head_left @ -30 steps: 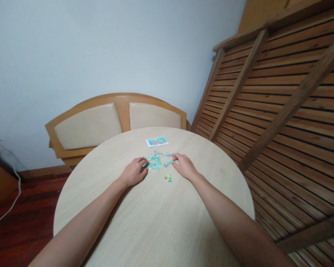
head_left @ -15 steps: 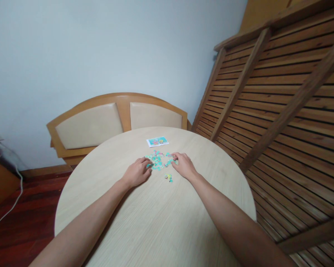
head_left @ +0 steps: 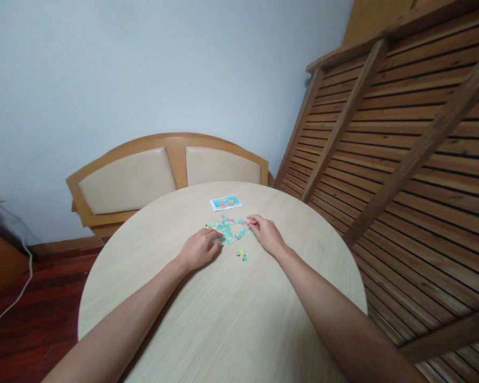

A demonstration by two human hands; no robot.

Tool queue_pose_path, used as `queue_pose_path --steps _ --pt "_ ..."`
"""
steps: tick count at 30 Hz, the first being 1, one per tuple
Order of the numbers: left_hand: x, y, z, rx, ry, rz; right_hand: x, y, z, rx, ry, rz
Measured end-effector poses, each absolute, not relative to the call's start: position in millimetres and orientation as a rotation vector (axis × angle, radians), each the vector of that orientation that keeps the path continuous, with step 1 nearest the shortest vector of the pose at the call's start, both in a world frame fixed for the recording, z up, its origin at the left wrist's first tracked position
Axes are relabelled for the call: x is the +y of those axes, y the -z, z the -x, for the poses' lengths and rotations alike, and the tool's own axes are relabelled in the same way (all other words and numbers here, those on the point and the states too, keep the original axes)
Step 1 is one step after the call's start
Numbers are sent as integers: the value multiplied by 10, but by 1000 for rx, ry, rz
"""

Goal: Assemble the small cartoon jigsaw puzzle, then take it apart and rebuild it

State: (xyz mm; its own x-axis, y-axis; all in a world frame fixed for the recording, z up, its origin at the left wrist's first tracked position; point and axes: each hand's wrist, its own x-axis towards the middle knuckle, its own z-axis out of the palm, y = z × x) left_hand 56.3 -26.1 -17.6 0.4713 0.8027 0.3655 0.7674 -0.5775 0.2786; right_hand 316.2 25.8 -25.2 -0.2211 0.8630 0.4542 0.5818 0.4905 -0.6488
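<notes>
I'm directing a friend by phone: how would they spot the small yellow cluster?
On the round pale table, find the mostly turquoise pieces between the left hand and right hand. The small yellow cluster lies separately on their near side, its yellow colour distinguishing it from those pieces.

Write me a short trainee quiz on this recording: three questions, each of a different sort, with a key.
1. Multiple choice. Where is the yellow cluster on the table?
A) Between the pieces and the headboard
B) On the near side of the pieces, toward the person
C) On top of the card

2. True or false. The fingertips of the left hand are at the pieces, not at the card.

3. Fill in. Of the pieces and the card, the ____ is nearer the headboard.

Key: 1. B; 2. true; 3. card.
</notes>
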Motion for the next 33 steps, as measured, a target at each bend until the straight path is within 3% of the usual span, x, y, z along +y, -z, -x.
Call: queue_pose_path --steps 6,13,26,33 --pt "-296 176 -650 1330 -836 -2525 83 216 -3022 -1970 -886 834" --pt "-319 178 -705 1220 -872 -2592 -69 167 -2920 -1976 -1143 753" --pt "-348 163 -758 1251 -817 -2524 -78 151 -2972 -1946 -1332 728" --pt "-342 169 -743 1294 -703 -2527 11 174 -3132 -2152 -1057 840"
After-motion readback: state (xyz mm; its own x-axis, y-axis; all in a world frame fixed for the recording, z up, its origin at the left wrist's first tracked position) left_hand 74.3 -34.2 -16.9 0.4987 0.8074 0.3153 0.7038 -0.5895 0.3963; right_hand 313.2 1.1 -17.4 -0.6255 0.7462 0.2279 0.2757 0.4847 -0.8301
